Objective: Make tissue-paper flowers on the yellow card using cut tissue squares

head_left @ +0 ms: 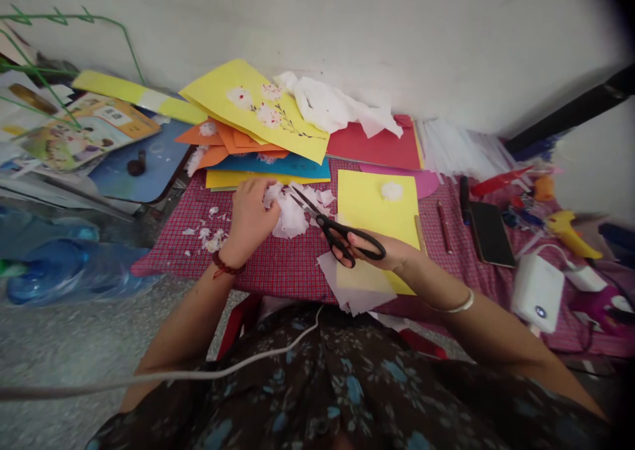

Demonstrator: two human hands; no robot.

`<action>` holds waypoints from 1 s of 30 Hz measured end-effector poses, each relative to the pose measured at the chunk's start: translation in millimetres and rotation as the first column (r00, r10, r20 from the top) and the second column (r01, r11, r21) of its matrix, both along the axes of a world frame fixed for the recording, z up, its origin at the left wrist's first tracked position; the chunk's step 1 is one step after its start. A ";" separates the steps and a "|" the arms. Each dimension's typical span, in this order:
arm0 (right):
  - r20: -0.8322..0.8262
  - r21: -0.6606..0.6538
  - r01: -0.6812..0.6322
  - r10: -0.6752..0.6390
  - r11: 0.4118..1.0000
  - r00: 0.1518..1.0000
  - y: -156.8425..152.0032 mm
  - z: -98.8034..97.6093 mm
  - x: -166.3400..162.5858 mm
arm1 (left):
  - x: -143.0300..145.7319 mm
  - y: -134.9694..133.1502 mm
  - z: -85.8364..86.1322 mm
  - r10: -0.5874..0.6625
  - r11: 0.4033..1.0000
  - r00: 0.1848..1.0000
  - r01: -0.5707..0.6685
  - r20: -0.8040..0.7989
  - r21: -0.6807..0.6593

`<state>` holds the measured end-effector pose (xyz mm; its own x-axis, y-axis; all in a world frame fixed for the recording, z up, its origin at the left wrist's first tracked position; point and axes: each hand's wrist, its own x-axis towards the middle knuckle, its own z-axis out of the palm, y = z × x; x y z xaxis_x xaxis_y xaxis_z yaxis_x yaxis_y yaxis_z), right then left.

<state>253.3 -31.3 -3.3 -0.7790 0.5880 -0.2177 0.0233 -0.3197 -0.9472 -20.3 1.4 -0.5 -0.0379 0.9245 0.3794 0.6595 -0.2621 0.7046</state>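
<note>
My right hand [380,246] holds black-handled scissors [325,222], their blades slightly apart and pointing up and left over a pile of torn white tissue paper [290,220]. At the pile's left edge, my left hand [254,213] has its fingers curled on some tissue scraps. Small white snippets [212,239] lie left of my left wrist. Beside the scissors is a yellow sheet [367,195] with a fluffy white paper puff [391,190] near its top right. A translucent white sheet [350,284] lies under my right hand, across the table's front edge.
Behind the tissue are coloured sheets, including a yellow card with decorated white flowers [258,102], and crumpled white tissue [327,102]. On the right lie a pencil [444,227], a black notebook [491,233], a white power bank [538,292] and a yellow glue gun [570,231]. A white cable [238,364] crosses my lap.
</note>
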 end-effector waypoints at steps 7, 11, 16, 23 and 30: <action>-0.019 0.055 0.009 -0.008 0.998 1.000 -8.6 -2.1 8.0 | 37.6 -26.7 4.6 0.002 0.986 0.970 0.039 -0.242 0.163; -0.012 0.103 -0.009 0.011 0.995 1.000 -13.5 -0.1 12.0 | 48.4 -28.2 2.2 0.037 0.983 0.968 0.009 -0.247 0.181; -0.056 0.096 0.126 -0.121 0.987 0.991 -29.8 6.6 40.8 | 31.8 -18.0 0.1 0.119 0.984 0.966 -0.084 -0.230 0.156; -0.014 0.087 0.490 -0.491 0.867 0.871 -93.2 0.4 110.9 | 55.1 -46.3 0.8 -0.158 0.986 0.895 0.122 -0.417 -0.111; 0.055 0.067 0.577 -0.580 0.814 0.813 -154.7 -15.7 138.5 | 110.9 -64.6 -12.8 -0.532 0.845 0.744 0.436 -0.404 -0.311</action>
